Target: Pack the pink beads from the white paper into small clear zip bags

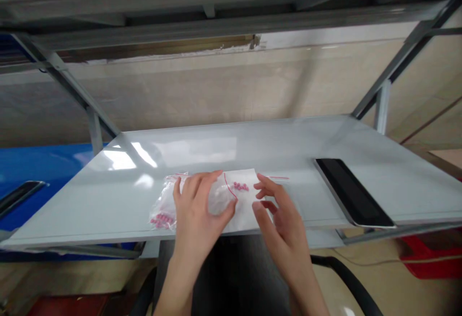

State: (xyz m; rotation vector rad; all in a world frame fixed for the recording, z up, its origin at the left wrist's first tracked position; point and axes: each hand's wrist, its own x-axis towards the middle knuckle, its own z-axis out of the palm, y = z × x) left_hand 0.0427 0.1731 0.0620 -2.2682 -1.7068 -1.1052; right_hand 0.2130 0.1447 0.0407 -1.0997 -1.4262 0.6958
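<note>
My left hand [198,210] holds a clear zip bag [217,198] by its mouth, with thumb and index finger at the two ends of its red seal line. Just right of that mouth, several small pink beads [241,186] lie in a cluster on a white sheet of paper [247,215]. My right hand [279,215] hovers at the sheet's right edge, its fingers curved and apart, with nothing visible between them. Left of my left hand lies another clear bag [164,205] with pink beads in its lower corner. Behind my right hand shows a further red seal line [277,178].
A black tablet-like device [352,191] with a silver edge lies on the right of the white table [108,200]. Grey metal posts [393,68] carry a shelf overhead. A blue surface with a dark device [19,195] adjoins on the left. A red stool [429,258] stands below right.
</note>
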